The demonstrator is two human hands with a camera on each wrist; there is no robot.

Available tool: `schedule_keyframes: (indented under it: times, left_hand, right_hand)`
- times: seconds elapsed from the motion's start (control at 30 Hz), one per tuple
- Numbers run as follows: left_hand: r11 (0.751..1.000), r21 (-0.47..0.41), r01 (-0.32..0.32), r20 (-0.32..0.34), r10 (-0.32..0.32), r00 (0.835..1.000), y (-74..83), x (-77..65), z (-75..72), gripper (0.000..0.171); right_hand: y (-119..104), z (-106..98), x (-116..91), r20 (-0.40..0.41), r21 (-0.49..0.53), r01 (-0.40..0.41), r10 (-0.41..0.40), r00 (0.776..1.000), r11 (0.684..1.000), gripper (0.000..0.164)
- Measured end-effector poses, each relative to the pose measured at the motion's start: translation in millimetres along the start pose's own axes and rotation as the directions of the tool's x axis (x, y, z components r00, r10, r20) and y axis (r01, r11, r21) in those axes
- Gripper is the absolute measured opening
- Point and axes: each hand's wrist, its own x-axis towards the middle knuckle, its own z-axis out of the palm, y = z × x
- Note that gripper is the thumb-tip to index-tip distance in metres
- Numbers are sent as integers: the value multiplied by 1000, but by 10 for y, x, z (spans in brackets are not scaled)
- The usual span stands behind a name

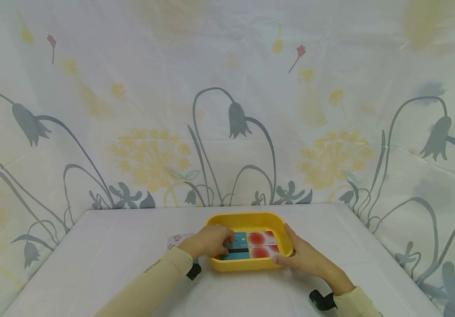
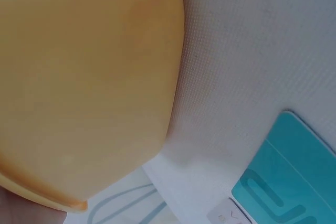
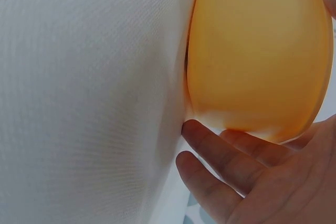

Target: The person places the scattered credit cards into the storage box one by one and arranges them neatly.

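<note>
A yellow tray (image 1: 238,265) with high walls stands on the white table. Inside lie teal cards (image 1: 238,254) at the left, one with a black stripe, and white cards with red round fruit prints (image 1: 260,252) at the right. My left hand (image 1: 210,240) reaches over the left wall, fingers bent down at the teal cards' left end; I cannot tell whether it pinches one. My right hand (image 1: 306,255) holds the tray's right end, thumb at the near rim. In the right wrist view its fingers (image 3: 220,156) stretch along the outer wall (image 3: 257,51).
Another teal card (image 2: 294,177) lies on the table left of the tray, beside a pale printed card (image 2: 228,213). Behind the table hangs a flower-patterned cloth (image 1: 227,167). Dark wrist devices (image 1: 322,300) sit at both wrists.
</note>
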Motion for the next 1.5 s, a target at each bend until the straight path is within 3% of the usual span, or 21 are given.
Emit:
schedule_keyframes:
  times: [0.73, 1.03, 1.3, 1.5]
  left_hand:
    - [1000, -4, -7, -39, 7, 999, -17, -42, -59, 18]
    - [996, -60, -59, -171, 48, 984, -69, -191, -103, 18]
    - [993, -95, -71, -290, 41, 956, -140, -421, -173, 21]
    - [991, -112, -75, -357, 31, 934, -211, -608, -186, 22]
  right_hand:
    - [-14, -3, 28, 10, 5, -1, 1, 1000, 1000, 109]
    - [7, 17, 14, 5, 31, 4, -4, 1000, 1000, 105]
    - [35, 24, 32, 17, 77, 47, -49, 999, 996, 103]
    - [39, 27, -5, 15, 62, 34, -34, 999, 998, 108]
